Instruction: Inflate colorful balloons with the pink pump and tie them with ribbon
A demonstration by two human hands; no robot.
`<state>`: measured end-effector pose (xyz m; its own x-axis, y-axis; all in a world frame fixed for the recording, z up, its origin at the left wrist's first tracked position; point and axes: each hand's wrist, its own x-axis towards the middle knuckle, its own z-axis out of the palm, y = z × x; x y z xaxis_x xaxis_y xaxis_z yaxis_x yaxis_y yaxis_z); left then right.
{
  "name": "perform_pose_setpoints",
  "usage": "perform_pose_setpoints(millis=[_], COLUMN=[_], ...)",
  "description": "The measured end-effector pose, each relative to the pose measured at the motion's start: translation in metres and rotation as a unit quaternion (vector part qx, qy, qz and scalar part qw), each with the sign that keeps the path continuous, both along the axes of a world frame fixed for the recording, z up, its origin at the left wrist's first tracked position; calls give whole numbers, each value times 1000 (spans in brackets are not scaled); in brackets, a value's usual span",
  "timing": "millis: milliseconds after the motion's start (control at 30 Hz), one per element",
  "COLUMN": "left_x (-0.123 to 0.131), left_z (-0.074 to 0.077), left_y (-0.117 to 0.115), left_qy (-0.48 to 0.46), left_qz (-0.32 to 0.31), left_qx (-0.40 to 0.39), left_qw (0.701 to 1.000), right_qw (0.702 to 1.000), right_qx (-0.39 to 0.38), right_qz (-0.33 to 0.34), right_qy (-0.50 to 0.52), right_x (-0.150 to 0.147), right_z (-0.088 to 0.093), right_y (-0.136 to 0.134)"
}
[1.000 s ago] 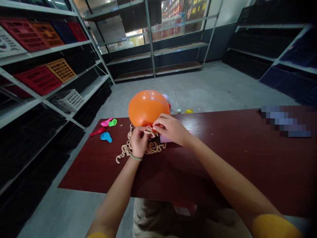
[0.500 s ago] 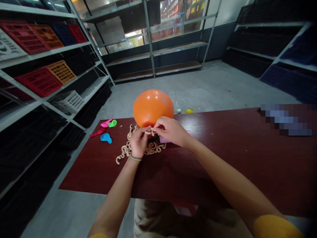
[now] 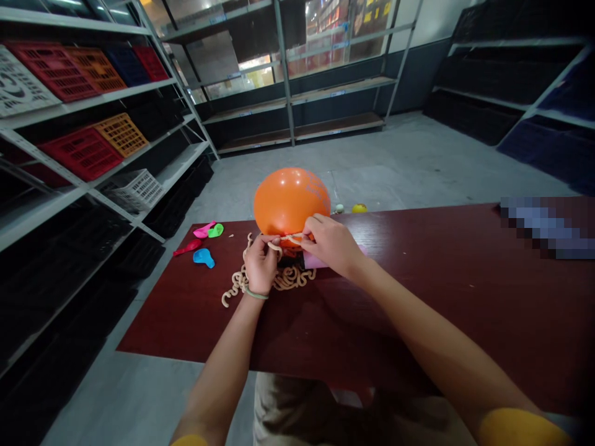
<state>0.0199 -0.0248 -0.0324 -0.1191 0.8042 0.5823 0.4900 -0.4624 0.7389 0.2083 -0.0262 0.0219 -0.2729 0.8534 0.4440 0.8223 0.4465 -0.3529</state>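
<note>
A large inflated orange balloon (image 3: 290,201) stands at the table's far edge, just beyond my hands. Between my fingers runs a beige cord (image 3: 291,238), stretched sideways in front of the balloon's lower end. My left hand (image 3: 261,263), with a green band at the wrist, pinches the cord's left part. The right part is pinched by my right hand (image 3: 331,243). Under and beside the hands lies a curly heap of the same cord (image 3: 290,279). A pink and black cylindrical object (image 3: 316,259) rests behind my right hand, partly covered; its kind I cannot tell.
On the left of the dark red table (image 3: 418,279) lie flat balloons: blue (image 3: 204,257), red (image 3: 187,248), pink (image 3: 204,230) and green (image 3: 216,230). A blurred blue item (image 3: 548,226) sits at the right. Shelves with crates (image 3: 83,152) stand left.
My hands have moved apart, and the cord between them is now drawn out straighter. The whole view has shifted slightly.
</note>
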Motion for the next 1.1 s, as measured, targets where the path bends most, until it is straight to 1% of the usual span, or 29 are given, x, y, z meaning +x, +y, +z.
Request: perform_pose_setpoints(millis=[133, 233, 333, 400, 500, 567, 667, 767, 900, 967, 1100], left_x=[0, 2, 4, 5, 5, 6, 6, 7, 3, 1, -1], left_z=[0, -2, -3, -2, -2, -3, -6, -7, -4, -3, -6], left_y=[1, 3, 4, 5, 6, 7, 6, 5, 5, 6, 9], left_qy=[-21, -74, -122, -139, -161, -171, -174, -160, -127, -116, -111], left_qz=[-2, -40, -75, -75, -70, -77, -98, -106, -74, -58, -56], left_qx=[-12, -51, -84, -87, -92, -100, -108, -105, -95, -95, -113], left_qw=[1000, 995, 986, 984, 980, 977, 974, 976, 985, 987, 986], right_qw=[1000, 998, 992, 986, 981, 980, 983, 993, 1000, 1000, 999], right_qx=[23, 31, -20, -65, -115, -130, -113, -68, -16, -4, 17], right_qz=[11, 33, 56, 61, 58, 50, 41, 23, -11, -16, -12], right_qy=[-1, 34, 108, 139, 146, 144, 136, 97, 11, -15, -45], right_x=[1, 1, 2, 3, 4, 1, -5, -8, -6, -5, -6], right_z=[-1, -2, 0, 3, 8, 9, 5, -3, -6, -5, -3], right_y=[2, 2, 4, 4, 3, 2, 0, 0, -1, -2, -4])
